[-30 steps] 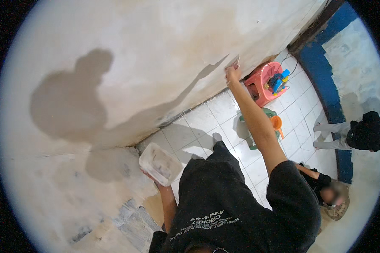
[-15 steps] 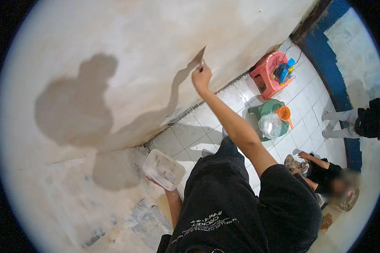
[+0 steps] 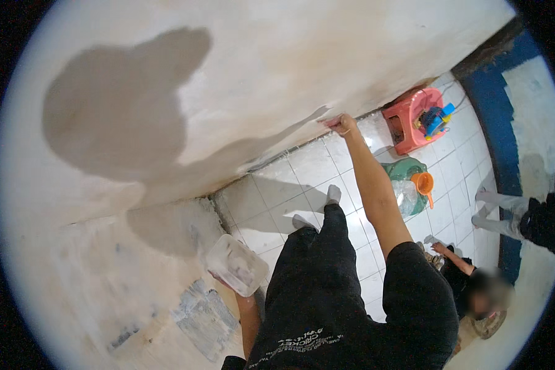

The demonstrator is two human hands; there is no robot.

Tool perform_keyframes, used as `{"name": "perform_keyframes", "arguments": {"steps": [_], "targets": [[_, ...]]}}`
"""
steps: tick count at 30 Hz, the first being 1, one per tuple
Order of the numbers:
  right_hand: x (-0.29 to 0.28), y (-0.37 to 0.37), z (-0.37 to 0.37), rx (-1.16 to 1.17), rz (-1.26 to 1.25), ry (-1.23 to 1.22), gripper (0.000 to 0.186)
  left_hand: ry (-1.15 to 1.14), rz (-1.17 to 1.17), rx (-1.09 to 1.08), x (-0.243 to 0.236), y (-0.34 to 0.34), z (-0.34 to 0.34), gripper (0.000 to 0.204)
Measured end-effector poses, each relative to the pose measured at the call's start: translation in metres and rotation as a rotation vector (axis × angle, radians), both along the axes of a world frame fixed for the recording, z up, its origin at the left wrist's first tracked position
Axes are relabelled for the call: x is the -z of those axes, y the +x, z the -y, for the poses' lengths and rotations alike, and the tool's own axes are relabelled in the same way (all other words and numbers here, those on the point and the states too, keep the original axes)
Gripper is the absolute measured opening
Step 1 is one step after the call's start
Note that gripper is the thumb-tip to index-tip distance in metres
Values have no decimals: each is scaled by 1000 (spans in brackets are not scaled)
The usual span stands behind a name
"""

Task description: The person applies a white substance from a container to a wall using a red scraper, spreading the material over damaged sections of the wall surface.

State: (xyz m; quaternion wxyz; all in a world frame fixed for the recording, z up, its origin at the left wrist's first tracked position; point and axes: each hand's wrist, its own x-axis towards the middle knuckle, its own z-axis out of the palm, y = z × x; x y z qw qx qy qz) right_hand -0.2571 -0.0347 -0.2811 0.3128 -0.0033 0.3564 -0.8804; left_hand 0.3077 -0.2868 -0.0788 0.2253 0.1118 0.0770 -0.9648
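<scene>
My right hand (image 3: pixel 343 123) is stretched out to the low part of the stained off-white wall (image 3: pixel 265 68), closed on a thin flat scraper (image 3: pixel 325 121) that is at or very near the wall's surface. Whether the blade touches it I cannot tell. Down at the left, my left hand (image 3: pixel 222 277) is wrapped under a rectangular white plastic container (image 3: pixel 237 263) with smeared residue inside; its fingers are mostly hidden by the container. My shadow falls across the wall.
A pink stool (image 3: pixel 402 126) carries a blue-yellow device (image 3: pixel 435 120); a green stool (image 3: pixel 407 166) holds a plastic bag and an orange dipper (image 3: pixel 423 184). At right someone stands (image 3: pixel 536 222); another person (image 3: pixel 459 265) sits low. The white tiled floor (image 3: pixel 268 185) meets the walls.
Since half a second ago my right hand with the scraper has moved down and to the right along the wall. The view has shifted, showing more of my legs and feet.
</scene>
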Motion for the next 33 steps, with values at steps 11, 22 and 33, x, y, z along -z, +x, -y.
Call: {"name": "perform_keyframes", "arguments": {"steps": [11, 22, 33], "targets": [[-112, 33, 36, -58, -221, 95, 43, -12, 133, -76, 9, 9, -52, 30], [-287, 41, 53, 82, -74, 210, 32, 130, 119, -116, 4, -26, -52, 47], [-441, 88, 23, -142, -693, 472, 27, -244, -59, -53, 54, -14, -30, 85]]}}
